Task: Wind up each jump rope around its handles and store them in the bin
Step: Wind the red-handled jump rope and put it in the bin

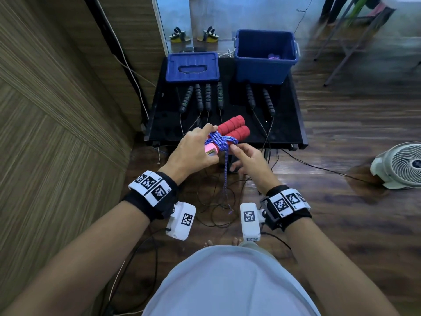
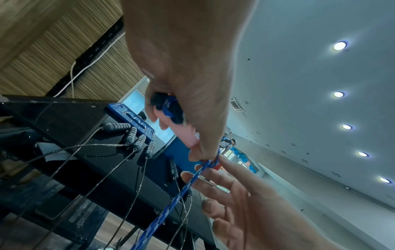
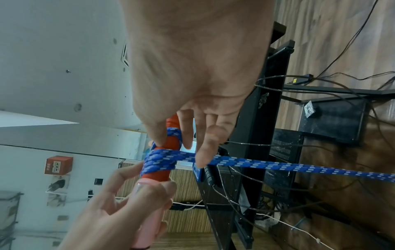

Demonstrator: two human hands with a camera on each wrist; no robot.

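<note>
My left hand (image 1: 196,147) grips a pair of red foam handles (image 1: 232,128) by their pink ends (image 2: 183,135), just above the front edge of the black table. A blue braided rope (image 1: 219,140) is wound several times round their middle. My right hand (image 1: 241,151) pinches that wrap (image 3: 160,160) between thumb and fingers from the right side. The rope's loose tail (image 3: 299,167) hangs down toward the floor. The open blue bin (image 1: 262,71) stands at the table's back right, with something purple (image 1: 274,57) inside.
Its blue lid (image 1: 192,67) lies at the back left of the table (image 1: 284,124). Several black-handled ropes (image 1: 200,96) lie in front of it, and two more handles (image 1: 259,99) before the bin; their thin cords trail to the floor. A fan (image 1: 401,165) stands at the right.
</note>
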